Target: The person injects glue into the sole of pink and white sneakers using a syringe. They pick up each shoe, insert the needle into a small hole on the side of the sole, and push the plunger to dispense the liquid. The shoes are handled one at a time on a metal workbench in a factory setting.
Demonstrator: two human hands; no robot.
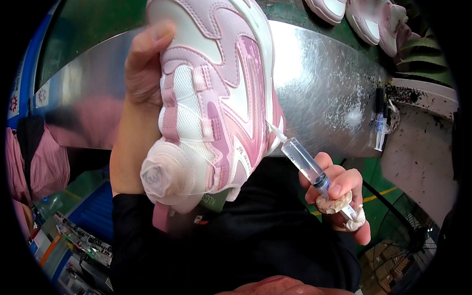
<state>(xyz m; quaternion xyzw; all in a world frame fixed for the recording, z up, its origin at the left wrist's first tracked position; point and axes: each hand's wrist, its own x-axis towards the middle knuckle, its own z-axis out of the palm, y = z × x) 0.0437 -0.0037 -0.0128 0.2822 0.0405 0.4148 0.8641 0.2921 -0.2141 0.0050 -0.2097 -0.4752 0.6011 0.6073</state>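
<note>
A pink and white sneaker (216, 98) fills the middle of the view, raised above the metal table with its toe end away from me. My left hand (145, 66) grips it from the left, thumb over the upper and the other fingers hidden behind. A clear syringe (304, 160) slants up from my right hand (339, 189), whose fingers wrap round its rear end. Whitish lumps of padding (334, 202) sit about the syringe's flange and plunger end. The nozzle reaches the seam between the sneaker's upper and its sole; whether it touches cannot be made out.
Below the sneaker lies the shiny metal tabletop (324, 88). More pink and white shoes (366, 19) stand at the far right. A second syringe (380, 125) rests at the table's right edge, by a stained tray (418, 98). A black fan (418, 231) stands low at right.
</note>
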